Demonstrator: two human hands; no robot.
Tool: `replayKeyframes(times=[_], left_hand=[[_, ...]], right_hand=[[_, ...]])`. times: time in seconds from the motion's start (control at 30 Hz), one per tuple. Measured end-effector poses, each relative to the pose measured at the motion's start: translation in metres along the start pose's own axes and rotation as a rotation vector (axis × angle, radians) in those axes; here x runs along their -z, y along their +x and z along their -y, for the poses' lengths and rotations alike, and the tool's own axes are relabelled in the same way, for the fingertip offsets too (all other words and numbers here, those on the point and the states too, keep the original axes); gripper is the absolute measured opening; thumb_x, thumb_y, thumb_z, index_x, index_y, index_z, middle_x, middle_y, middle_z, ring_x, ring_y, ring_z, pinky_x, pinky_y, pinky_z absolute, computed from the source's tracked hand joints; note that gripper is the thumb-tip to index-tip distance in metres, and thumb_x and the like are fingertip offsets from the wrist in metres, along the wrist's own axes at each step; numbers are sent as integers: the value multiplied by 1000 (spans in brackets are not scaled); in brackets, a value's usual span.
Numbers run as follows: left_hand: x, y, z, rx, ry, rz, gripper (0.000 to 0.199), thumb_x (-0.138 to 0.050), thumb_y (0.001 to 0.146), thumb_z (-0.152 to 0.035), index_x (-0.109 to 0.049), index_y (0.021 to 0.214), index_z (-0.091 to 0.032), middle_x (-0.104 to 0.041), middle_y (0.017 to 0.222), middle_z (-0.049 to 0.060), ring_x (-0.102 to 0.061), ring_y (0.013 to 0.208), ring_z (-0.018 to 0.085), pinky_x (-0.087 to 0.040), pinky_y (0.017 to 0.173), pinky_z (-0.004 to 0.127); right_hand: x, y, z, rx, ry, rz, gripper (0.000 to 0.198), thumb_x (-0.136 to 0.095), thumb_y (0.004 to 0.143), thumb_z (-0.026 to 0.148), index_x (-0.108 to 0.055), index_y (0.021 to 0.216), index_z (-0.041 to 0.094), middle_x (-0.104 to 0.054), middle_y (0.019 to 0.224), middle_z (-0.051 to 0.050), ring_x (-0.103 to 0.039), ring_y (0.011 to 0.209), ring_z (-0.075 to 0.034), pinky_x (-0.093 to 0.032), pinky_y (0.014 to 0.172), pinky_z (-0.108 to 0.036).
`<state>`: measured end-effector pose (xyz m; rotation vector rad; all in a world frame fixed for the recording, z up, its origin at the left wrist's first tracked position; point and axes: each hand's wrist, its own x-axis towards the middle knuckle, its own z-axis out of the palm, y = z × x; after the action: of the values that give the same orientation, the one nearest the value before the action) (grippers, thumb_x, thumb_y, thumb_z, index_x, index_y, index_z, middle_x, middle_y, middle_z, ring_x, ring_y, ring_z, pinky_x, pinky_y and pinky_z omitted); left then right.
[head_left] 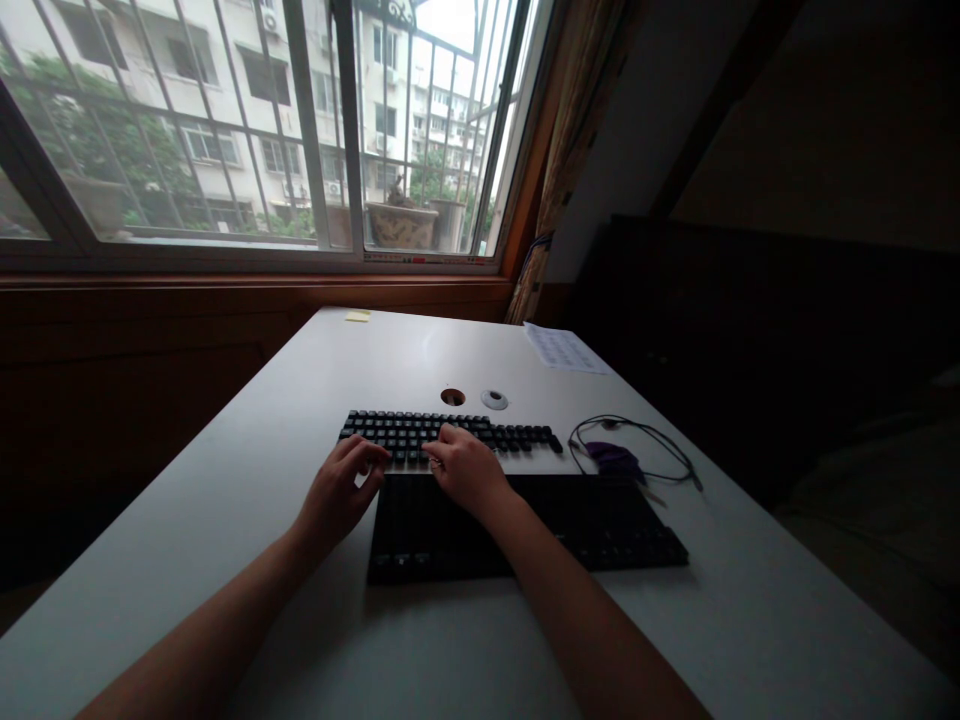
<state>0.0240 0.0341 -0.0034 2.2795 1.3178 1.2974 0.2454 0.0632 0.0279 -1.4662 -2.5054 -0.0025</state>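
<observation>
A black keyboard (592, 510) lies on the white desk, mostly bare of its keycaps; a few caps remain along its front edge. Behind it, loose black keycaps (405, 420) are laid out in rows like a keyboard. My left hand (341, 490) is at the left end of the front rows, fingers curved, thumb and forefinger apart, fingertips by the keycaps. Over the middle of the front rows is my right hand (469, 470), its fingers closed in a pinch at the keycaps; what is between them is hidden.
To the right lie a coiled black cable (637, 425) and a purple cloth (615, 460). Behind the keycaps are a round hole (453, 397) in the desk and a white ring-shaped cover (494, 400). A printed sheet (564, 348) and a yellow note (358, 316) lie farther back.
</observation>
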Motion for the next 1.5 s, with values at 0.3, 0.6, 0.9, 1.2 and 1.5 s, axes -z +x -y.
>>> replayKeyframes(times=[0.3,0.6,0.9,1.2,1.5], left_hand=[[1,1,-3,-2,-11,-10,10,-52,91,-14,-61,92,-19,-55,86,2,-53,74,15,-45,67,27],[2,1,-1,-6,-1,-10,11,-53,90,-13,-62,92,-19,-56,87,2,-54,74,15,-46,67,27],[2,0,-2,-6,0,-6,11,-52,90,-14,-62,92,-19,-55,85,2,-54,74,15,-45,64,26],[2,1,-1,-8,-6,-1,11,-52,89,-13,-61,92,-19,-55,86,2,-54,75,15,-46,67,28],[1,0,1,1,-2,-9,11,-52,90,-14,-61,93,-19,-54,86,2,-53,74,15,-46,64,27]], right_hand=[[-5,-1,-4,17,-30,28,25,-52,94,31,-72,108,32,-61,102,-4,-57,97,-19,-48,79,-29],[-4,0,-2,13,-48,31,23,-54,92,29,-73,106,30,-62,103,-4,-58,97,-19,-48,76,-28],[-6,-1,-2,20,-32,16,23,-52,94,31,-73,103,30,-61,99,-4,-58,94,-19,-47,74,-28],[-8,-1,-3,36,-43,-15,22,-55,92,29,-73,103,31,-62,98,-4,-58,94,-19,-47,74,-28],[2,0,-11,-8,77,-222,23,-53,95,29,-71,108,25,-63,95,-5,-58,93,-19,-47,83,-29]])
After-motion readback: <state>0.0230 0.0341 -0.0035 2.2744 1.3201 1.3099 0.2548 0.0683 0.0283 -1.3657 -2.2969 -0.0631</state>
